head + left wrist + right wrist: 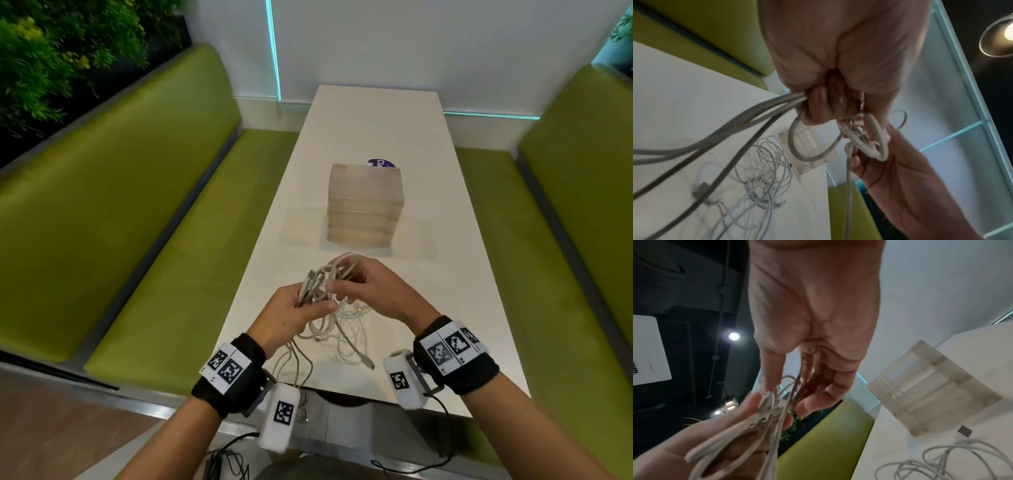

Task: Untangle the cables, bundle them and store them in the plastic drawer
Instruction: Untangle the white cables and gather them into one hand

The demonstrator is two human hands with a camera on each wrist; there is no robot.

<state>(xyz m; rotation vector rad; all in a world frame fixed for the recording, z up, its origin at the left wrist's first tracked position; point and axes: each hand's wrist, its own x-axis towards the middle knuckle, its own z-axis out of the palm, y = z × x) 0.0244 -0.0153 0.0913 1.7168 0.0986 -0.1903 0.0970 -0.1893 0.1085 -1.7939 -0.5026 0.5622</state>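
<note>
Gripping tangled white cables in left hand, right hand apparently pinching loops, above white table, translucent plastic drawer unit just beyond.

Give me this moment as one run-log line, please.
stage: untangling | left hand: grips cables | right hand: fingers in the loops | drawer unit: shut, behind, on table

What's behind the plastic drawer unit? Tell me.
Behind the plastic drawer unit a purple round sticker with white lettering peeks out on the white table. The unit covers most of it, so the word cannot be read.
</note>
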